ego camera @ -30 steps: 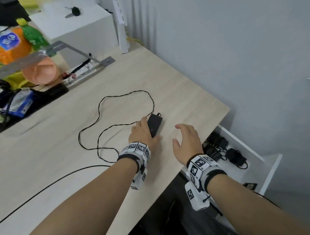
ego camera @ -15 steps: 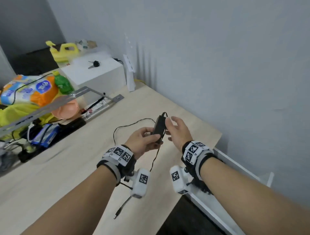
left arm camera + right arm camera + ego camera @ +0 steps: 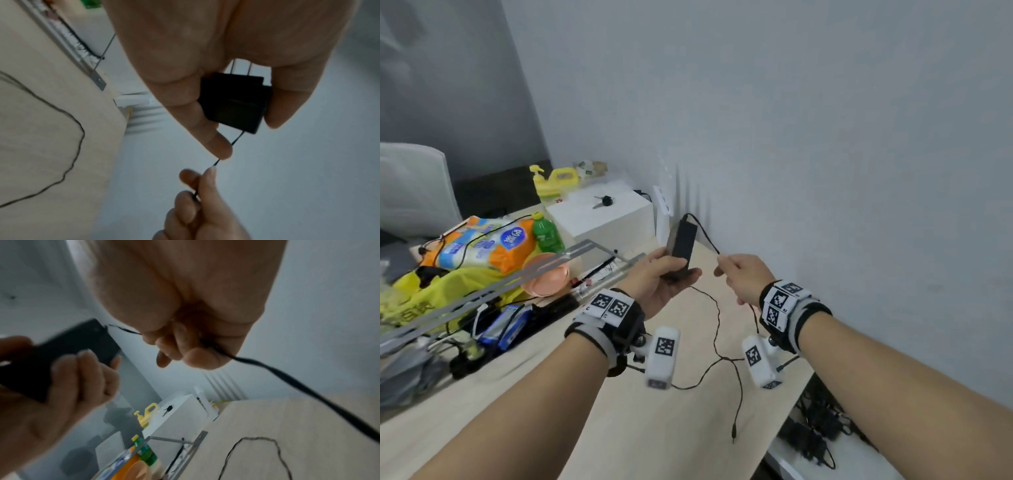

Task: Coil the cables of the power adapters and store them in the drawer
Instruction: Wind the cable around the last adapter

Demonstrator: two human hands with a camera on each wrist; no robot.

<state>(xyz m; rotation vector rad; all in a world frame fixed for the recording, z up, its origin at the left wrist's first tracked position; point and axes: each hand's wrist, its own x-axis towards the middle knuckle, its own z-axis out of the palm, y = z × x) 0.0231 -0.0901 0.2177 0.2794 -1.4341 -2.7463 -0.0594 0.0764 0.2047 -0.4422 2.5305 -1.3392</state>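
Observation:
My left hand [image 3: 666, 275] grips a black power adapter [image 3: 682, 242] upright above the wooden desk [image 3: 551, 404]; its two plug prongs show in the left wrist view, above the adapter [image 3: 234, 101]. Its thin black cable [image 3: 717, 329] leaves the top of the adapter, passes through my right hand [image 3: 739, 274], which pinches it, then hangs in loose loops to the desk, plug end [image 3: 733, 435] near the desk's edge. In the right wrist view the cable [image 3: 287, 378] runs out of my curled fingers [image 3: 191, 352]. The open white drawer [image 3: 842, 455] at lower right holds several black adapters [image 3: 815, 431].
Clutter fills the desk's left side: an orange snack bag [image 3: 482, 245], a green bottle [image 3: 546, 234], a pink bowl [image 3: 546, 277], a metal bar [image 3: 482, 294], a white box [image 3: 602, 216] with a key. A grey wall [image 3: 825, 137] stands close on the right.
My left hand has lifted the adapter from the desk and raised it higher. My right hand has taken the cable near the adapter and drawn away to the right. The view has tilted up.

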